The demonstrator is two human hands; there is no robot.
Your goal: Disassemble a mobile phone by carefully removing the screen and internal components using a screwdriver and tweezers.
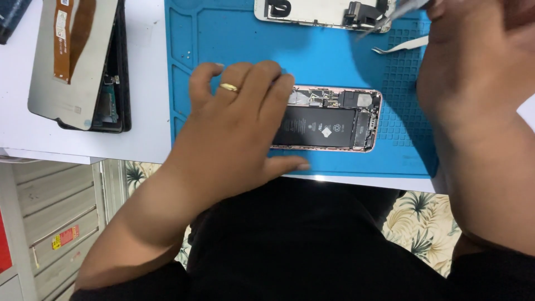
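At centre frame an opened phone [329, 119], black battery exposed, lies on the blue mat [312, 50]. The left hand [237, 125], grip spread flat, pins its left end. It looks light, stiff and fragile inside: hold the frame edges. The right hand [473, 72], upper right, pinches tweezers [393, 17].

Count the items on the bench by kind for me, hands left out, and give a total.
Opened phone bodies: 2, one pink-edged under the left hand, one dark at far left
Detached screen panels: 2, one white, one grey
Tweezers: 2, one pair lying on the mat, one in the right hand's grip
Blue work mats: 1
Total: 7
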